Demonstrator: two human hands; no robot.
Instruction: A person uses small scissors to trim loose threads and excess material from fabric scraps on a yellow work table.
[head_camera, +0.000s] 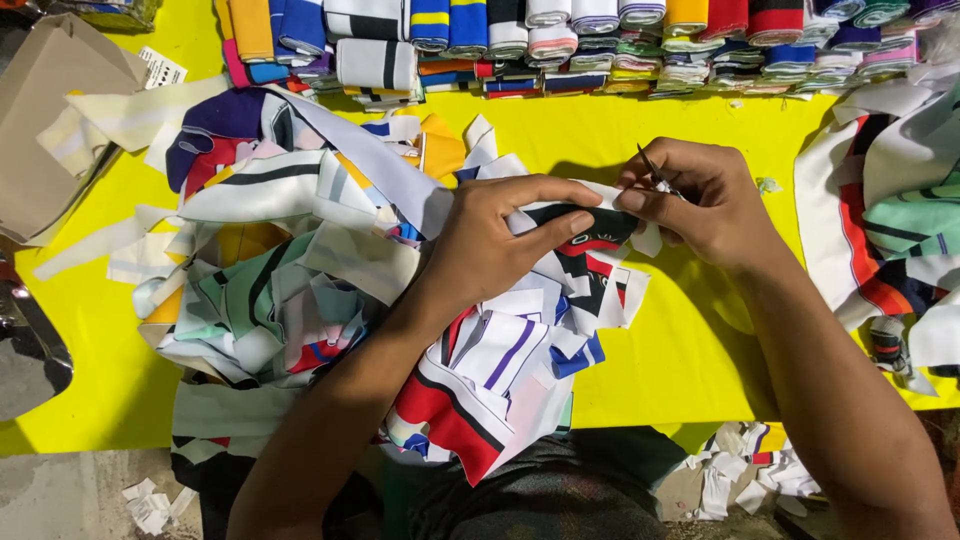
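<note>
black-red-white collar strip (590, 228), pinched, small snips (655, 175)

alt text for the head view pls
Two hands hold a striped fabric piece over a yellow table: left hand pinches it, right hand works small snips. Loose fabric pile lies left, folded stacks behind.

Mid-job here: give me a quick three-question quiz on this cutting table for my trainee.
1. True or false: the right hand holds small metal snips.
2. What does the left hand pinch? A) a cardboard sheet B) a striped fabric strip C) a paper tag
3. What covers the table under the loose fabric pile?

Key
1. True; the blades stick up between the fingers.
2. B; the striped fabric strip is white, black and red, stretched between both hands.
3. A bright yellow sheet; folded fabric stacks line its far edge.
</note>
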